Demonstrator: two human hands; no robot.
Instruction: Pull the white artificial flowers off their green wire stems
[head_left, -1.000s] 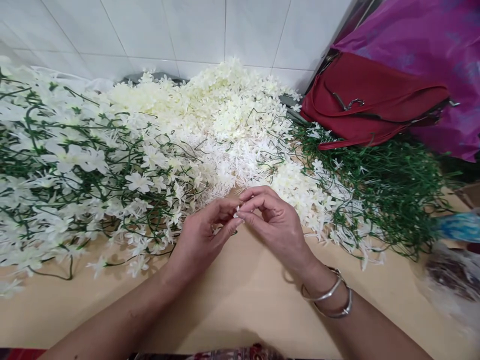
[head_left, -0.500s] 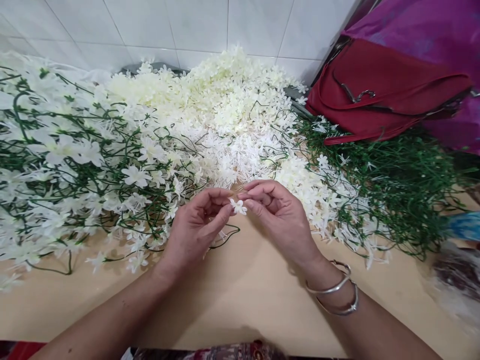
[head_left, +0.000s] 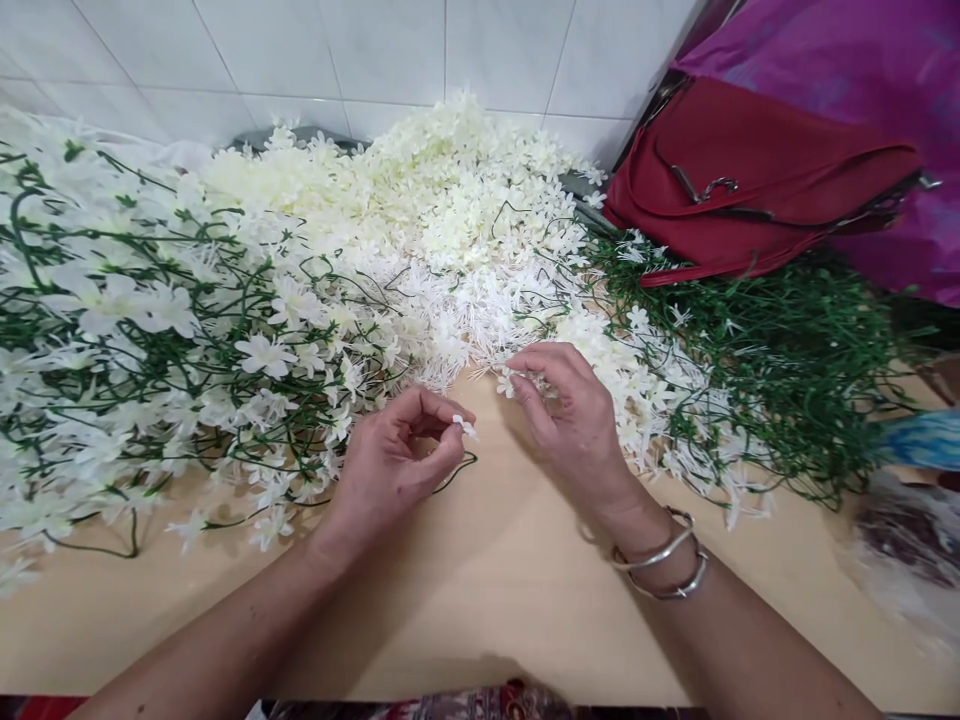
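My left hand (head_left: 397,460) is closed in a pinch on a thin green stem (head_left: 459,468) tipped with a small white flower (head_left: 463,426), just above the tan table (head_left: 480,600). A short way to the right, my right hand (head_left: 570,415), with two silver bangles at the wrist, pinches a small white blossom (head_left: 507,382) at the near edge of the heap of loose white flower parts (head_left: 480,300). Behind that heap lies a mound of cream petals (head_left: 420,190).
Finished green vines with white flowers (head_left: 135,330) cover the left of the table. Bare green stems (head_left: 780,370) lie on the right below a red handbag (head_left: 750,180) and purple cloth (head_left: 847,60). A white tiled wall (head_left: 375,50) stands behind. Plastic bags (head_left: 907,530) sit at the right edge.
The two hands were together on one small flower. Now my right hand has moved away up and right to the loose flower heap, while my left hand keeps the stem with its flower.
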